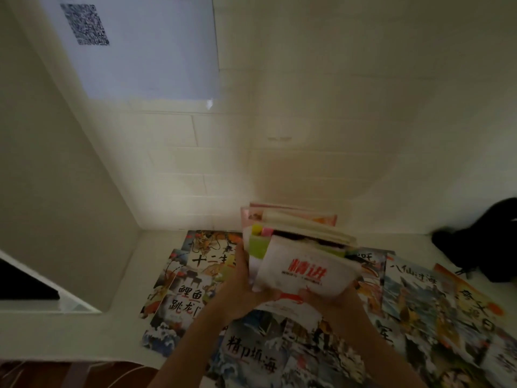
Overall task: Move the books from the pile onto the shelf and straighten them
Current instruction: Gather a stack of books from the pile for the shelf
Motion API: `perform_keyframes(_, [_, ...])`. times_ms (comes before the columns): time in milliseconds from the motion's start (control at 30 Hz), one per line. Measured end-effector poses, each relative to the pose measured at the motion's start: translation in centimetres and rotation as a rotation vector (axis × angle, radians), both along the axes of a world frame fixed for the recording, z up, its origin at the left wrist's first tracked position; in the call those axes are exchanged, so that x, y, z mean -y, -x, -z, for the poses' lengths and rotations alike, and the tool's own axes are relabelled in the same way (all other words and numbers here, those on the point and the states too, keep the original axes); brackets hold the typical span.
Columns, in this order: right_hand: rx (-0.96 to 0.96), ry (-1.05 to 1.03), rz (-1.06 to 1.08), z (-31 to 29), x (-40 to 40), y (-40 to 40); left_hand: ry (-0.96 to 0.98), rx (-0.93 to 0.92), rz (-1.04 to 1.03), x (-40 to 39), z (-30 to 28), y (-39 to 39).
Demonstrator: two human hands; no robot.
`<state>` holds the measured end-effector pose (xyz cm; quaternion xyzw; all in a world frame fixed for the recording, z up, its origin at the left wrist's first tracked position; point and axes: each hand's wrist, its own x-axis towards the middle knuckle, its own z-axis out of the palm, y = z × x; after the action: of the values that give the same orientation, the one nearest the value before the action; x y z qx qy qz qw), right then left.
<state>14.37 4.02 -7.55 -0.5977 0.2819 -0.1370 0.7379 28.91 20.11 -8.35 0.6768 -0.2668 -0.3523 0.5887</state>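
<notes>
You had both hands on a stack of books [296,247], lifted off the white tabletop [126,326]. Your left hand [240,287] clasped its left edge, and your right hand [330,295] held the near edge, fingers closed under the white book with red lettering [305,273]. Many picture books [414,303] lay spread flat on the tabletop beneath. No shelf was visible, so most of the job seemed left.

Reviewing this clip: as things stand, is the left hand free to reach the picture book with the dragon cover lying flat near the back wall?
Probably not yet. The left hand and right hand both grip the stack of books, so it is occupied, though the dragon book lies close beside it, uncovered.
</notes>
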Motion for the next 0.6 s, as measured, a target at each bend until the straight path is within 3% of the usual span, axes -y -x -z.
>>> perform_keyframes(300, [-0.121, 0.281, 0.015, 5.1, -1.0, 1.1, 0.066, -0.114, -0.046, -0.1, 4.7, 2.4])
perform_keyframes(467, [-0.136, 0.224, 0.025, 5.5, -0.1, 0.8, 0.093, -0.067, -0.022, 0.3, 4.6, 2.2])
perform_keyframes(600, [-0.158, 0.322, 0.039, 4.4, -0.9, 0.7, 0.128, -0.103, -0.043, 0.3, 3.9, 2.1])
